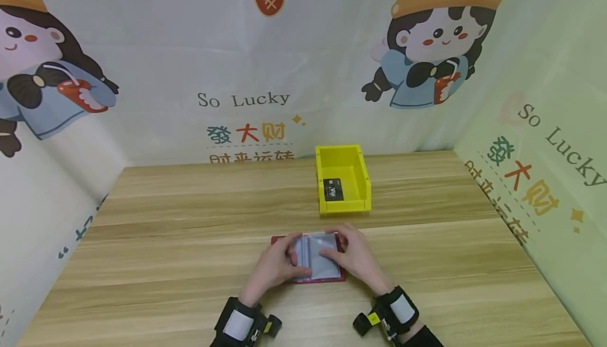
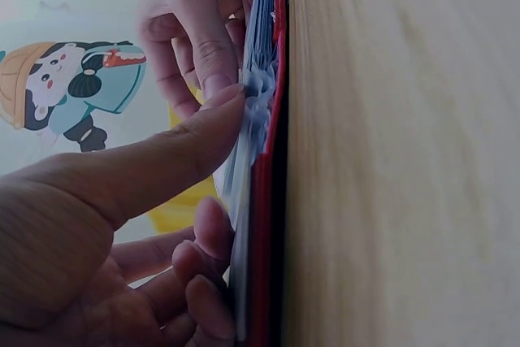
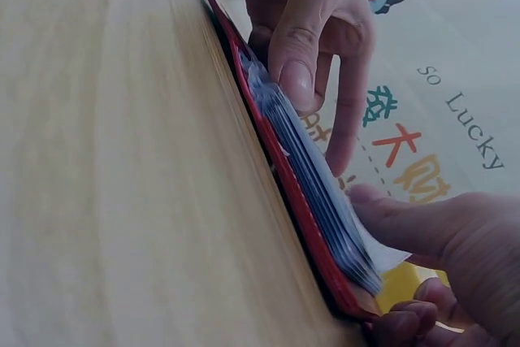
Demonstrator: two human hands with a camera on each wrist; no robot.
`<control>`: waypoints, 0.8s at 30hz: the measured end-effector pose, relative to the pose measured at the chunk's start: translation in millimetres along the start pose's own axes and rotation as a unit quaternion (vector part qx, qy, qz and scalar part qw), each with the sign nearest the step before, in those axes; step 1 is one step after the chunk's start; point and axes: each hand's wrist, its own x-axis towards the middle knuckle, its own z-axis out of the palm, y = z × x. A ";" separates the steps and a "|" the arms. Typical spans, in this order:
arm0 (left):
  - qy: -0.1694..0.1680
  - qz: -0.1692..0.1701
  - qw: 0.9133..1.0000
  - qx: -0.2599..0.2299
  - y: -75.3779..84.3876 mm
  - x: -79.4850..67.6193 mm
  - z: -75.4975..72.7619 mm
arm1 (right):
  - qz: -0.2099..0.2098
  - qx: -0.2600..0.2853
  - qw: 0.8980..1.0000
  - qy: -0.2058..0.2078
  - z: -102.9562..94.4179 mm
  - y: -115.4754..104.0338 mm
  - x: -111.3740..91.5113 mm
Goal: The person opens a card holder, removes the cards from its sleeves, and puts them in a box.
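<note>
A red card holder (image 1: 324, 269) lies spread on the table, its clear plastic sleeves facing up. My left hand (image 1: 274, 264) holds its left half: the thumb presses the sleeves near the spine, with the other fingers curled against the outer edge. At the right edge, my right hand (image 1: 359, 258) pinches the holder, thumb on top of a lifted clear sleeve (image 3: 386, 251) and fingers low beside the red cover (image 3: 301, 201). The stacked sleeves show edge-on in both wrist views. Whether a card sits in the top sleeve I cannot tell.
Behind the hands stands a yellow bin (image 1: 345, 210) with a black card marked "Vip" (image 1: 333, 189) inside. The wooden table (image 1: 189, 241) reaches back to a printed cloth (image 1: 156, 73) that hangs behind it and along both sides.
</note>
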 end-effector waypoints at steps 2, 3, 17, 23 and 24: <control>0.001 -0.002 1.000 -0.002 0.5 -0.3 -0.4 | -0.004 0.026 0.999 0.020 2.3 1.7 -1.2; 0.002 -0.001 1.000 -0.003 0.3 -0.3 -0.3 | -0.004 0.035 0.999 0.026 3.4 2.3 -1.7; 0.001 -0.007 0.999 -0.053 -2.8 -2.7 -4.9 | -0.043 0.096 0.988 0.117 22.8 3.2 -16.5; -0.002 0.010 0.999 -0.052 -3.1 -1.5 -4.9 | -0.089 0.083 0.983 0.140 27.2 3.0 -21.6; -0.002 0.010 0.999 -0.052 -3.5 -0.9 -4.8 | -0.100 0.080 0.982 0.142 27.8 3.3 -22.0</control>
